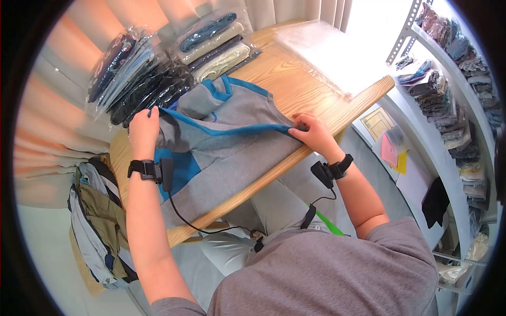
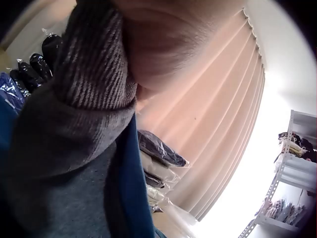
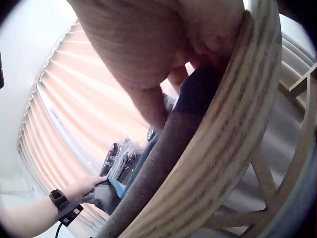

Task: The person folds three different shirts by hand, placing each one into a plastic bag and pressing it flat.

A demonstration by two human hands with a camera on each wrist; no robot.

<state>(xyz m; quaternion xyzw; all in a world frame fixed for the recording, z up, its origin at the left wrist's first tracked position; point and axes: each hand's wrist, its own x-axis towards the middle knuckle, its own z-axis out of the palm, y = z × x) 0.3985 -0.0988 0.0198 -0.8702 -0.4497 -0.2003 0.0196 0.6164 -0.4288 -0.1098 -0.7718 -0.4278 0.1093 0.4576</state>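
At the far left, a heap of clothes (image 1: pixel 100 221) in pale blue, olive and black hangs beside the bench (image 1: pixel 284 60), below a peach curtain (image 1: pixel 79 34). Next comes a pile of garments in clear plastic (image 1: pixel 124 73), on the far side of the bench near the curtain.

The left hand (image 1: pixel 144 130) has its fingers curled in on the left end of a grey and blue garment (image 1: pixel 237 152); in the left wrist view, a dark ribbed band (image 2: pixel 94 69) of cloth sits against that hand. The garment lies spread over the bench, its lower part reaching the near edge, and a blue strip (image 1: pixel 221 129) runs across it between the two hands. Behind it stands a second packed stack (image 1: pixel 216 42), touching the first pile.

The right hand (image 1: pixel 314 132) pinches the strip's other end between thumb and fingers, just above the bench's near edge. Beyond it, a clear plastic sheet (image 1: pixel 316 52) lies flat on the bench. At the far right, white shelving (image 1: pixel 408 29) carries rows of folded, bagged clothes (image 1: pixel 435 95), with a black cloth (image 1: pixel 435 203) hanging lower down.
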